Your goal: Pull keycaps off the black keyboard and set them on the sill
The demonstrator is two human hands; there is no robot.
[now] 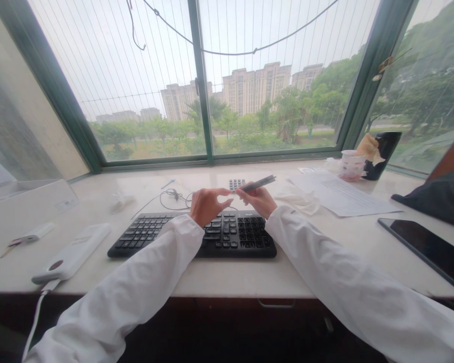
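Observation:
My right hand (260, 200) grips a dark, slim pen-like tool (258, 183), whose notched end points up to the right. My left hand (209, 204) is beside it over the keyboard, thumb and forefinger apart, with nothing visible between them. Under both hands lies a black keyboard (191, 249). Its number pad (251, 231) looks different from the other keys, as if the caps were off. Just behind my hands, small dark keycaps (236, 183) stand in rows on the white desk. My fingertips hide part of these rows.
On the left are a white power bank (75, 249) with a cable, a small white object (34, 233) and a white box (30, 199). A thin cord (166, 199) runs behind the keyboard. On the right lie a phone (426, 247), paper sheets (344, 194), a crumpled tissue (297, 199) and a cup (351, 165).

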